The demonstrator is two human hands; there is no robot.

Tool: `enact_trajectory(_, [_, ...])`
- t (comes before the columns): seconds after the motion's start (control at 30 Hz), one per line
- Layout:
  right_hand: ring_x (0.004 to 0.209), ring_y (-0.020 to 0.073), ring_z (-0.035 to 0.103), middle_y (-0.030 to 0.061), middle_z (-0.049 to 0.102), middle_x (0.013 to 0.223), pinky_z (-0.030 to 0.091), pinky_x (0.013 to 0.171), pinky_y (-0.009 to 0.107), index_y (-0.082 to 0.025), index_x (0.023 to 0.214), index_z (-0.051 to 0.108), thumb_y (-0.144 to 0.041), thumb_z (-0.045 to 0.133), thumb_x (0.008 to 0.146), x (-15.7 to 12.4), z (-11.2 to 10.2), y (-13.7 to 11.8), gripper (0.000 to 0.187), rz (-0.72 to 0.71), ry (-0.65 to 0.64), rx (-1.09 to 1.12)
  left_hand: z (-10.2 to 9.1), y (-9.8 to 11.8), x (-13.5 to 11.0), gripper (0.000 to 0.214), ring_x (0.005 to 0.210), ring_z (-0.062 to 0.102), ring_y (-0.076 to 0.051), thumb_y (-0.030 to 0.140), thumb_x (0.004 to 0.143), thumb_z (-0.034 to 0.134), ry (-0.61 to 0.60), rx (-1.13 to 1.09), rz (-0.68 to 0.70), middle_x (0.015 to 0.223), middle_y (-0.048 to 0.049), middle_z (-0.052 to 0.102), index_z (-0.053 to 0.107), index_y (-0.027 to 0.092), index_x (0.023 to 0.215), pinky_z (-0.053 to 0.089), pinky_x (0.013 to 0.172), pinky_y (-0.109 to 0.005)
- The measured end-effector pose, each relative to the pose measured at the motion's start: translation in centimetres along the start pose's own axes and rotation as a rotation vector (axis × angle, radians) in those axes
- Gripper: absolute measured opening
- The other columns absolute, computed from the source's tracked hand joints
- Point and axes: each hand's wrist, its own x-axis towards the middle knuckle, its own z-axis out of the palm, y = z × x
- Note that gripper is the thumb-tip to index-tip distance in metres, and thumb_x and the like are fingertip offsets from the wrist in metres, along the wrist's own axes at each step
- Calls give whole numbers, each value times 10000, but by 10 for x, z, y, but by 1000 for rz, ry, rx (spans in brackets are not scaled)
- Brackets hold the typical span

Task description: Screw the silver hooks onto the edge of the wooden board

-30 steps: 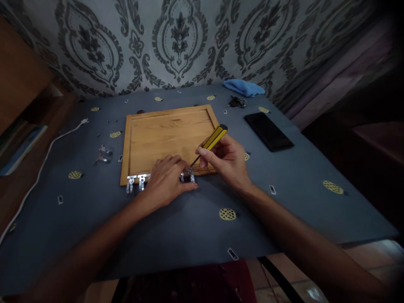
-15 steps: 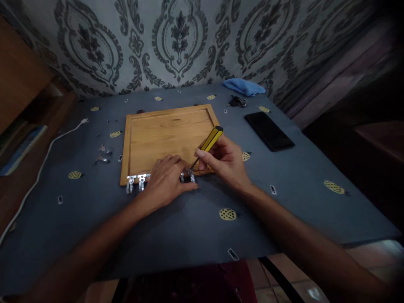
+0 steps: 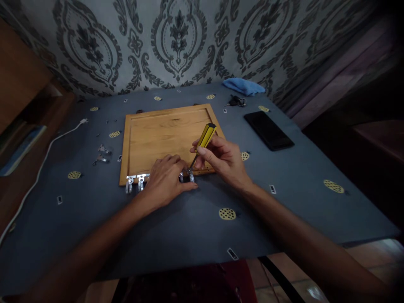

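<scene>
A framed wooden board (image 3: 164,134) lies on the table, with a row of shiny metal clips (image 3: 141,182) along its near edge. My left hand (image 3: 167,179) is bent over that edge and covers part of the row. Its index finger and thumb are around a metal clip (image 3: 191,176) at the row's right end. My right hand (image 3: 225,162) grips a screwdriver (image 3: 206,135) by its yellow and black handle. The screwdriver stands tilted, its tip down at that same clip; whether it sits in a screw is too small to tell.
Two loose metal clips (image 3: 102,153) and tiny parts (image 3: 109,121) lie left of the board. A white cable (image 3: 47,153) runs along the left. Right of the board are a black phone (image 3: 268,130), keys (image 3: 236,101) and a blue cloth (image 3: 243,86). A patterned wall stands behind.
The screwdriver has become more upright and its handle has shifted slightly left, with my right-hand fingers repositioned on it. My left hand stays in place.
</scene>
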Motion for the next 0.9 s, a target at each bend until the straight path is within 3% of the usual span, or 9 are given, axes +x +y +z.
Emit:
enact_trajectory(0.2, [544,145,616,-37,646,625,547,557,299,-237,845,618,-517,821,871,-3,1,-3,347,51,17,-21,2,-1,0,411,1065,628,-302,498,827,835,23,-6,1,1073,-70,697,711,198,1077,482,922,-435])
enact_trajectory(0.43, [611,143,657,-12,672,734,583,637,308,-208,1027,694,-565,780,896,0,-2,-5,389,54,-45,15,0,0,0,430,1087,630,-313,499,835,827,-14,-2,-7,1098,-82,695,715,184,1106,481,943,-450])
enact_trajectory(0.7, [512,129,589,-32,639,681,519,478,273,-231,835,661,-569,889,767,-3,1,1,414,99,18,20,2,0,0,391,1078,637,-299,479,812,855,22,-14,-9,1087,-64,702,705,208,1051,481,918,-423])
enact_trajectory(0.9, [580,139,649,-25,653,721,577,568,283,-230,900,648,-537,880,797,-1,0,-2,398,106,-8,47,2,-1,0,407,1091,632,-306,494,823,842,12,-14,-4,1092,-70,701,714,200,1073,478,935,-431])
